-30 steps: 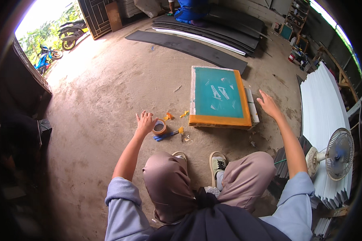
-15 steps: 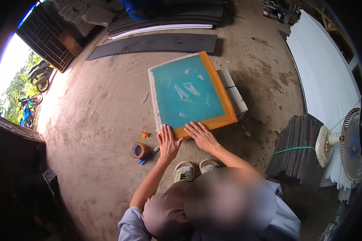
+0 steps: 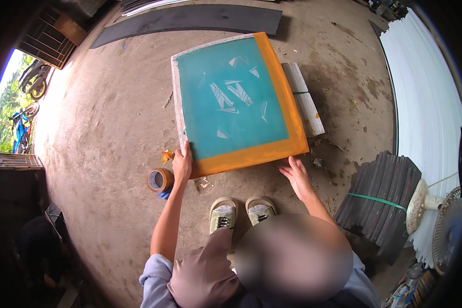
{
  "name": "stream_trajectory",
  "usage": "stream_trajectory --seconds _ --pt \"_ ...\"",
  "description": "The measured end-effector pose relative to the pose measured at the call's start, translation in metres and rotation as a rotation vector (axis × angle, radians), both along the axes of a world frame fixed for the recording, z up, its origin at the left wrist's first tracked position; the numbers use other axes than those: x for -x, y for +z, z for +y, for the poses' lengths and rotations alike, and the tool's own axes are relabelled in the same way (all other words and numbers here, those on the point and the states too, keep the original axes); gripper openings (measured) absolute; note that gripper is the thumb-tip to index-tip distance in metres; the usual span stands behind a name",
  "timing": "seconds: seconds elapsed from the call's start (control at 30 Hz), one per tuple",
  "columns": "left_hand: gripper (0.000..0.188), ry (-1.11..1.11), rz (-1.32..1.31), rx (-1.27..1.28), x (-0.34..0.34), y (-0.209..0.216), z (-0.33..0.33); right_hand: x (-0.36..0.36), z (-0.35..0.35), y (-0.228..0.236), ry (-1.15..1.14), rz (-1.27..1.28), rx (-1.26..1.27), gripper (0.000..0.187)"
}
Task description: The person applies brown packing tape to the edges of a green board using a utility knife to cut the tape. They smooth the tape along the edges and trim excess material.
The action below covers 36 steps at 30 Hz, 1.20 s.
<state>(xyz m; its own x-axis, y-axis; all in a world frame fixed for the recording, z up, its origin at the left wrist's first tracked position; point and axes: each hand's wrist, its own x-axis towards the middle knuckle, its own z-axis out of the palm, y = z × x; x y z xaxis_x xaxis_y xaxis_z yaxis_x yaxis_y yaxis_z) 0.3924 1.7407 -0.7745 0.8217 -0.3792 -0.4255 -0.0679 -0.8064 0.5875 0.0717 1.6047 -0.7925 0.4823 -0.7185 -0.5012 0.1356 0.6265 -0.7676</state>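
A silk-screen printing frame (image 3: 236,97) with teal mesh and pale angular shapes lies in front of me. Orange-brown tape covers its near and right borders; its left border is whitish. At the near left corner, my left hand (image 3: 182,163) is closed around the frame's edge, thumb along the side. My right hand (image 3: 297,177) is by the near edge, close to the right corner, fingers stretched out and apart; whether they touch the frame I cannot tell. Beneath the frame's right side a bound grey-white stack (image 3: 308,108) sticks out.
A roll of brown tape (image 3: 159,179) rests on the concrete floor left of the frame, partly covering something blue. Crumpled orange tape (image 3: 167,156) lies beyond it. Strapped dark strips (image 3: 380,200), a fan (image 3: 444,220) and white sheets (image 3: 426,92) stand right. A long dark board (image 3: 190,21) lies beyond.
Both hands lay flat on the near taped border; now the left grips the corner and the right has shifted right, off the top. The frame sits higher in view, with more floor before it.
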Motion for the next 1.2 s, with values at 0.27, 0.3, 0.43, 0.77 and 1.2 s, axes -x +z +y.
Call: stream_trajectory --seconds 0.27,0.3,0.43,0.77,1.2 --pt "0.071 0.064 -0.228 0.251 0.013 -0.001 0.009 -0.028 -0.004 0.024 -0.167 -0.191 -0.178 0.042" --pt "0.073 0.044 -0.229 0.233 0.017 0.003 0.009 -0.025 -0.004 0.025 -0.152 -0.197 -0.164 0.041" --pt "0.075 0.005 -0.239 0.366 0.019 0.016 0.025 -0.019 0.006 0.055 -0.124 -0.211 -0.015 0.042" --pt "0.061 0.202 -0.365 0.908 0.059 0.156 -0.002 -0.020 -0.023 0.240 -0.098 -0.356 0.698 0.069" --pt "0.105 0.264 0.053 1.546 0.022 0.266 0.044 -0.021 -0.013 0.264 -0.156 -0.259 0.482 0.087"
